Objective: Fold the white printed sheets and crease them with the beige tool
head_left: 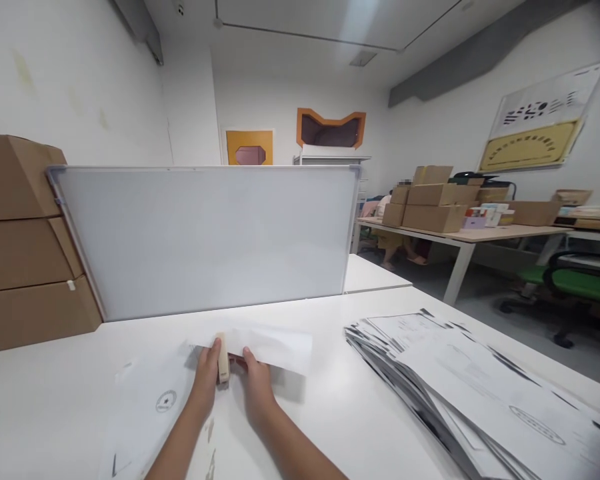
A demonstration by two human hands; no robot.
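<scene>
My left hand (207, 373) is closed around a narrow cream-coloured stapler (223, 360), which points away from me just above the white table. Pinched between the thumb and fingers of my right hand (257, 383) are white sheets of paper (280, 347). The sheets reach behind the stapler, and a corner shows left of my left hand. Whether the paper sits in the stapler's jaws is hidden. A sheet with a round stamp (145, 407) lies flat on the table, left of my left forearm.
A thick, uneven stack of printed papers (460, 373) lies on the right of the table (330, 413). A whiteboard (210, 240) stands along the back edge, with cardboard boxes (25, 253) piled at left. Beyond are another table with boxes (435, 217), a green chair (580, 280) and a seated person.
</scene>
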